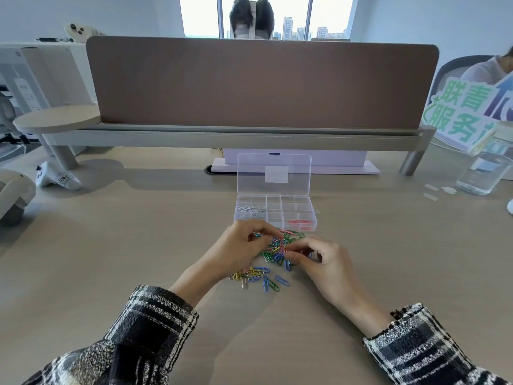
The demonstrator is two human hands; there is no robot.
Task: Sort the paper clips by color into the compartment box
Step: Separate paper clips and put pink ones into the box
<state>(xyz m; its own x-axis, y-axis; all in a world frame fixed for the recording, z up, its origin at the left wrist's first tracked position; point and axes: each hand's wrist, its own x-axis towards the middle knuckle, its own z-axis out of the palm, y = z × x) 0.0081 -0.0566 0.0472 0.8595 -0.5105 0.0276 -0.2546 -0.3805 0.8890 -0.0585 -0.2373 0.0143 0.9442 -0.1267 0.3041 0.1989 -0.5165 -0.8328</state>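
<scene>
A clear plastic compartment box (274, 218) stands open on the desk, lid upright. White paper clips (250, 210) fill its left compartment and red paper clips (301, 224) lie in its near right one. Just in front lies a heap of mixed coloured paper clips (277, 247), with loose blue, yellow and green ones (261, 277) nearer me. My left hand (240, 248) rests on the heap's left side, fingers curled into the clips. My right hand (323, 259) is at the heap's right edge, thumb and fingertips pinching among the clips; what they hold is too small to tell.
A brown partition (261, 81) on a grey shelf runs across the desk behind the box. A glass jar (484, 168) and small paper scraps (437, 190) sit at the far right. White controllers (58, 177) lie at the far left. A person sits beyond the partition.
</scene>
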